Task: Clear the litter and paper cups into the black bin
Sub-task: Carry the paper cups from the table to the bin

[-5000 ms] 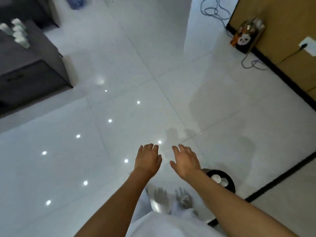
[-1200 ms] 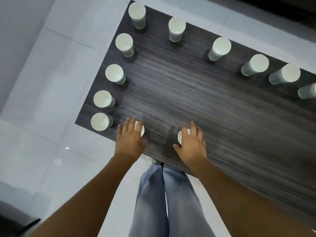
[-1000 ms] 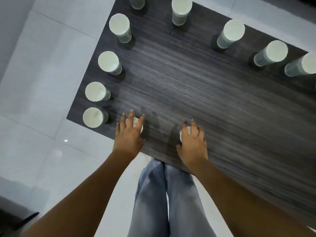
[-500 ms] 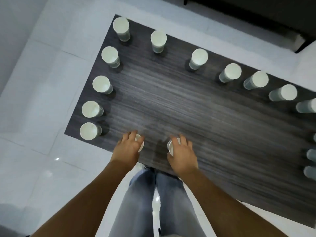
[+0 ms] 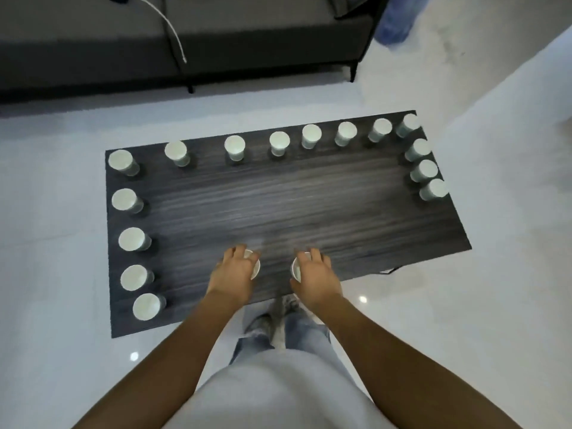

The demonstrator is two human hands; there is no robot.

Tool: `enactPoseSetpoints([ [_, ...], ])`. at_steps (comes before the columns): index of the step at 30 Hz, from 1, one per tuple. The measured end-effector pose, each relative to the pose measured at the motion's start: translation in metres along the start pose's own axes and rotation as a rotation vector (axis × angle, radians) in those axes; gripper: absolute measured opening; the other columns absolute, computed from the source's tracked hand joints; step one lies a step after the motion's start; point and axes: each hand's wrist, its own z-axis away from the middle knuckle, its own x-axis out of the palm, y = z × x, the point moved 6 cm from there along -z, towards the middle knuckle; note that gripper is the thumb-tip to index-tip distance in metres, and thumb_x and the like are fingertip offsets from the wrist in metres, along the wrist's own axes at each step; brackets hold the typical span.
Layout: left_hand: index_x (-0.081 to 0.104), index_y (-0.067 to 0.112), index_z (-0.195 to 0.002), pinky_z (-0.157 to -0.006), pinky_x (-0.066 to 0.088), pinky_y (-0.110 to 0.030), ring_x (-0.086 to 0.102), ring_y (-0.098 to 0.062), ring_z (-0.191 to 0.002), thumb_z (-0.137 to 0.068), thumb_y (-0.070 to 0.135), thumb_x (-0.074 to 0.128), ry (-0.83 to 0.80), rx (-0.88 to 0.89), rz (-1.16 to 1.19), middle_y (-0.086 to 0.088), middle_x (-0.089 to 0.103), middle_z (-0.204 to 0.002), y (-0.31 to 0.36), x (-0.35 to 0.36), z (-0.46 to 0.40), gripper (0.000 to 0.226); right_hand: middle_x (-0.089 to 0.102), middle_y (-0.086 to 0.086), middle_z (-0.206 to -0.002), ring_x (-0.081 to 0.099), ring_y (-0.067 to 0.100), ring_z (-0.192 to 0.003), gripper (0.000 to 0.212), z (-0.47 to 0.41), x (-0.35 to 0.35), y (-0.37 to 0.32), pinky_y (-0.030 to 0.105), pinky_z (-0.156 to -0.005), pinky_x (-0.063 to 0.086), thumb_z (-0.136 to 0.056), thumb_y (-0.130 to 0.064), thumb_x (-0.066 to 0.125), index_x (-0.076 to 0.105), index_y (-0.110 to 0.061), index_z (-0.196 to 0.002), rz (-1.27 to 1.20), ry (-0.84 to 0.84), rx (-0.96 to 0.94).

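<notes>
Left hand [image 5: 232, 277]: fingers curled round one paper cup [image 5: 254, 267], near table [image 5: 278, 199] edge. Right hand [image 5: 315, 275]: fingers curled round second cup [image 5: 296, 269]. Remaining cups [image 5: 130, 238] upright along left, far, right edges.

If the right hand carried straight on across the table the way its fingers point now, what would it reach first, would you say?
The right hand, gripping a paper cup, points toward the far edge. Bare dark table lies ahead, then probably one cup in the far row, though depth is uncertain.
</notes>
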Motion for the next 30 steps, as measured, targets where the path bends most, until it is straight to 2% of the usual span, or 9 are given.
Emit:
enactPoseSetpoints([
  [6, 0.026, 0.03, -0.147, -0.096, 0.044, -0.041, 0.027, -0.024, -0.134, -0.092, 0.035, 0.055, -0.089, 0.177, -0.108, -0.002, 0.031, -0.145, 0.059, -0.015, 0.03, 0.063, 0.029, 0.005, -0.149, 0.032, 0.029, -0.132, 0.066, 0.075, -0.009, 0.044, 0.04, -0.105, 0.041, -0.093, -0.029, 0.059, 0.025, -0.024, -0.149, -0.188, 0.143, 0.168],
  [11, 0.041, 0.026, -0.137, -0.09, 0.044, -0.038, 0.034, -0.023, -0.126, -0.091, 0.026, 0.053, -0.097, 0.412, -0.251, -0.002, 0.043, -0.134, 0.15, -0.02, 0.053, 0.048, 0.024, 0.005, -0.154, 0.031, 0.03, -0.133, 0.072, 0.145, -0.006, 0.108, 0.041, -0.104, 0.042, -0.091, -0.029, 0.059, 0.021, -0.026, -0.151, -0.365, 0.263, 0.347],
  [13, 0.042, 0.024, -0.137, -0.094, 0.044, -0.04, 0.034, -0.025, -0.126, -0.091, 0.023, 0.051, -0.119, 0.487, -0.299, -0.004, 0.043, -0.135, 0.194, -0.015, 0.059, 0.046, 0.024, 0.005, -0.154, 0.03, 0.031, -0.133, 0.072, 0.173, -0.004, 0.138, 0.041, -0.103, 0.042, -0.09, -0.027, 0.06, 0.022, -0.027, -0.151, -0.437, 0.324, 0.412],
  [15, 0.037, 0.025, -0.142, -0.098, 0.043, -0.042, 0.031, -0.026, -0.131, -0.091, 0.027, 0.053, -0.148, 0.583, -0.372, -0.004, 0.038, -0.141, 0.243, -0.003, 0.068, 0.053, 0.024, 0.005, -0.154, 0.03, 0.031, -0.134, 0.071, 0.203, 0.001, 0.172, 0.041, -0.102, 0.042, -0.091, -0.027, 0.059, 0.022, -0.027, -0.151, -0.497, 0.373, 0.481],
  [18, 0.034, 0.028, -0.144, -0.097, 0.041, -0.039, 0.032, -0.025, -0.131, -0.089, 0.031, 0.057, -0.149, 0.729, -0.461, -0.003, 0.037, -0.14, 0.32, 0.028, 0.09, 0.059, 0.024, 0.005, -0.154, 0.031, 0.031, -0.133, 0.07, 0.253, 0.015, 0.231, 0.04, -0.101, 0.043, -0.091, -0.029, 0.059, 0.023, -0.026, -0.151, -0.575, 0.435, 0.597],
  [22, 0.036, 0.029, -0.142, -0.097, 0.043, -0.037, 0.035, -0.024, -0.128, -0.088, 0.031, 0.059, -0.144, 0.891, -0.548, -0.002, 0.039, -0.137, 0.424, 0.088, 0.129, 0.059, 0.025, 0.003, -0.152, 0.032, 0.029, -0.132, 0.069, 0.327, 0.045, 0.316, 0.038, -0.092, 0.047, -0.09, -0.029, 0.057, 0.023, -0.028, -0.15, -0.662, 0.491, 0.74],
  [30, 0.043, 0.03, -0.137, -0.09, 0.046, -0.034, 0.041, -0.022, -0.122, -0.09, 0.031, 0.053, -0.162, 1.161, -0.622, -0.001, 0.045, -0.133, 0.61, 0.212, 0.236, 0.048, 0.027, 0.003, -0.15, 0.032, 0.029, -0.131, 0.068, 0.484, 0.118, 0.477, 0.039, -0.094, 0.046, -0.089, -0.028, 0.057, 0.025, -0.027, -0.149, -0.772, 0.565, 0.98],
])
